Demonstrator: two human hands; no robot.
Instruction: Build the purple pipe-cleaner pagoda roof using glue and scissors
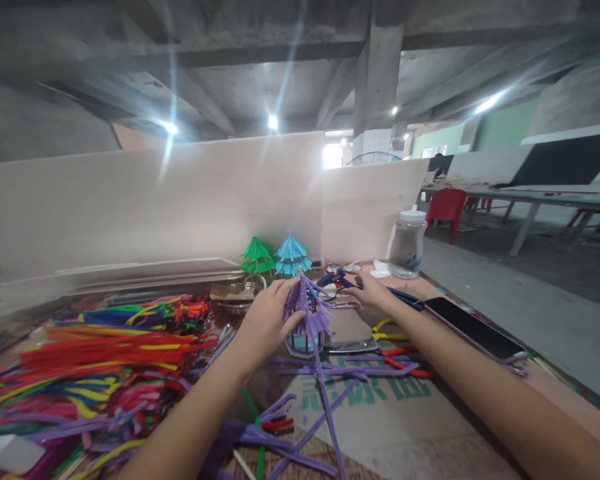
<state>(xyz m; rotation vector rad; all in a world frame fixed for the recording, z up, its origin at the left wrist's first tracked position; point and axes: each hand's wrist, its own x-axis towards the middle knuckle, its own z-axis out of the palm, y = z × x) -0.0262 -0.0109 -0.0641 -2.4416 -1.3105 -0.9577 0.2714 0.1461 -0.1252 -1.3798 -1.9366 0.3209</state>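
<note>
My left hand (267,323) is closed on the side of a small purple pipe-cleaner pavilion (314,319), its thumb and fingers against the pointed roof. Below the roof show dark posts and a pale blue base. One long purple pipe cleaner (325,400) trails from it toward me. Beyond and to the right, my right hand (373,291) has its fingers around the handle of a dark blue glue gun (334,276). Scissors with red handles (405,360) and a yellow-handled tool (383,330) lie between the pavilion and my right forearm.
Green (258,255) and light blue (293,255) pipe-cleaner roofs stand at the back. Colourful pipe cleaners (110,347) pile up at left; loose purple ones cross the cardboard (395,427). A phone (475,327) and clear bottle (407,247) are at right. A white partition (180,200) rises behind.
</note>
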